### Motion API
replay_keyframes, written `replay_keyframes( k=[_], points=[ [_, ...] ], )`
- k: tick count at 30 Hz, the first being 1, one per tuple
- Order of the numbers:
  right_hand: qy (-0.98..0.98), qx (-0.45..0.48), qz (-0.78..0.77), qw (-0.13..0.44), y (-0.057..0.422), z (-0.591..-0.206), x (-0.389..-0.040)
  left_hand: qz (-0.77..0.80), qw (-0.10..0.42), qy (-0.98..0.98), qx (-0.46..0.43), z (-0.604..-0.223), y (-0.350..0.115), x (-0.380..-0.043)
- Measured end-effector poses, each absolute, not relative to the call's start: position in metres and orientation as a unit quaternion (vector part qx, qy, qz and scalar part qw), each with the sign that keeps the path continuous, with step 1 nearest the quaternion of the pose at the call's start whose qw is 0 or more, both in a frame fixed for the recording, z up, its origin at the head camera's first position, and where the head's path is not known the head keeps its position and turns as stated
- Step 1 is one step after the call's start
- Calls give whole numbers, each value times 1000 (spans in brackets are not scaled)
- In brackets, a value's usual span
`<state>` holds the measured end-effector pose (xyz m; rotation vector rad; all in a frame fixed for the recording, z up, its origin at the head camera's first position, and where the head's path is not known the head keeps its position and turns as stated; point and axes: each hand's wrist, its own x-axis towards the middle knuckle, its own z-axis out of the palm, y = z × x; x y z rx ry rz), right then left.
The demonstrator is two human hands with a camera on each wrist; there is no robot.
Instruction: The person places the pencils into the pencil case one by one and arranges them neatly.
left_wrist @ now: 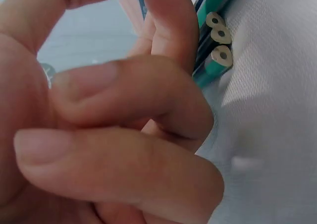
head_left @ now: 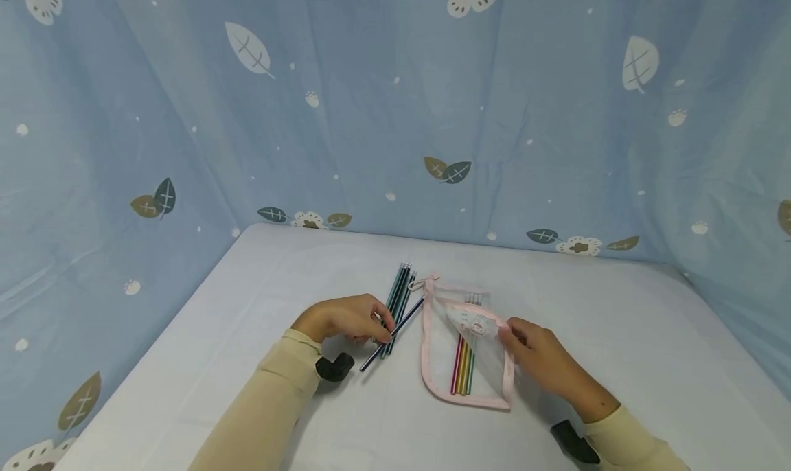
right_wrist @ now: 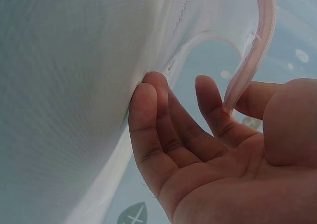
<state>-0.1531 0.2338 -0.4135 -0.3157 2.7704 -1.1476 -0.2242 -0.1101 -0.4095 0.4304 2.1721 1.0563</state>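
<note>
In the head view my left hand [head_left: 355, 318] pinches a dark blue pencil [head_left: 409, 313], which slants across a bundle of green and dark pencils [head_left: 400, 289]. Flat cut ends of several bundled pencils [left_wrist: 220, 58] show beyond my curled fingers in the left wrist view. To the right lies a see-through mesh pouch [head_left: 426, 361] with pink trim. My right hand [head_left: 544, 354] lifts its upper layer, the pink edge [right_wrist: 252, 60] pinched between thumb and finger. Inside the pouch lie red, yellow and green pencils [head_left: 462, 371], their far part veiled by the raised mesh.
The pouch's zipper pull [head_left: 417, 285] sticks out at its far left corner, close to the bundle. A white cloth covers the table [head_left: 296, 265]. Behind and at the sides hangs a blue curtain [head_left: 371, 114] with a leaf print.
</note>
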Motion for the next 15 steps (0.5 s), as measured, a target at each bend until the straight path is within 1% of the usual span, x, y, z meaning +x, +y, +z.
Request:
replay_keyframes(
  k=[10,15],
  points=[
    [921,-105,-371,58,234,-415,-154,389,296,854,179,-403,-96,-219],
    [921,-103,-370,58,234,-416,-154,391,288,856,178,-404,-88,-216]
  ],
)
